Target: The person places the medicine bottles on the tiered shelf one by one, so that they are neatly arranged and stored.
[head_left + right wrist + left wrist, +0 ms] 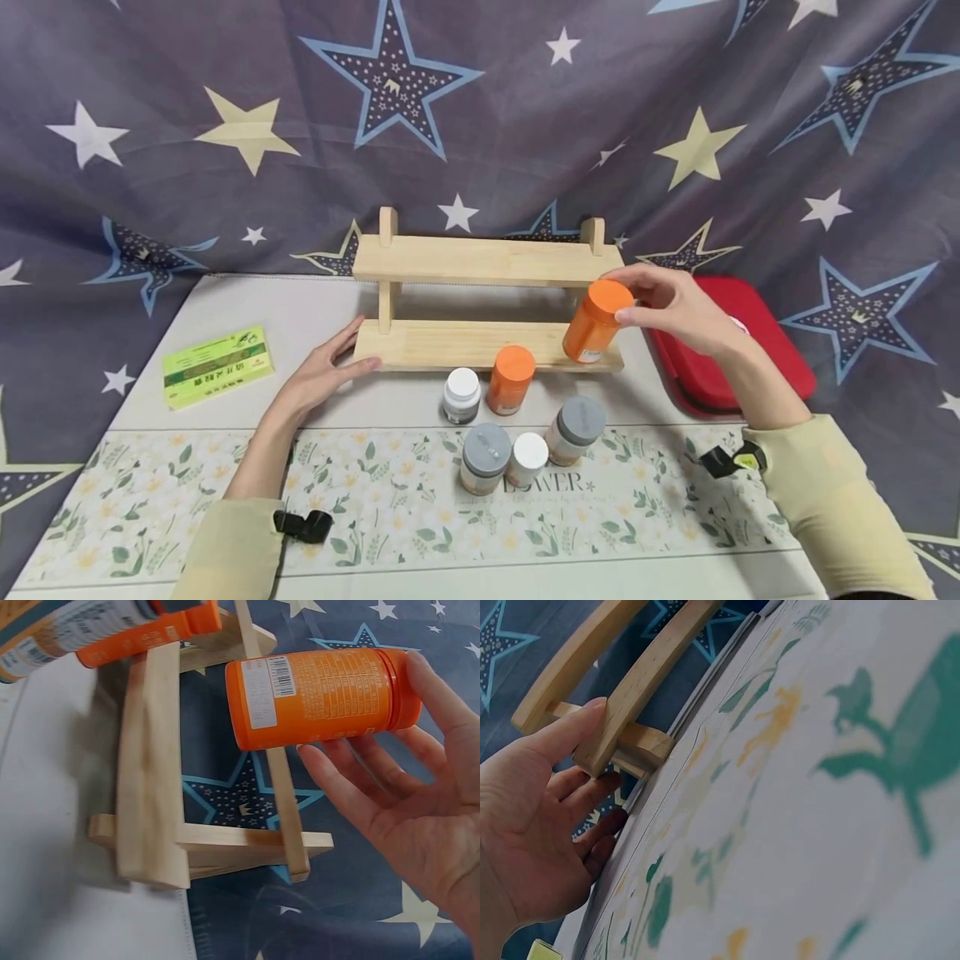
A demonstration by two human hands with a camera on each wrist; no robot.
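Note:
A two-tier wooden shelf (480, 260) stands at the back of the table. My left hand (318, 375) holds its left end, thumb (585, 724) on the lower board and the other fingers around the end. My right hand (671, 308) grips an orange pill bottle (597, 321) near its cap, thumb and fingers on opposite sides. In the head view the bottle overlaps the right part of the lower board, tilted; in the right wrist view its printed label shows. A second orange bottle (512, 381) stands in front of the shelf, beside a small white-capped bottle (461, 396).
Nearer me stand two grey-capped jars (486, 458) and another white-capped bottle (528, 458), on a floral mat (375, 517). A green-yellow box (217, 367) lies at the left. To the right, a red case (723, 350) lies under my right forearm. A star-patterned curtain (517, 150) hangs behind.

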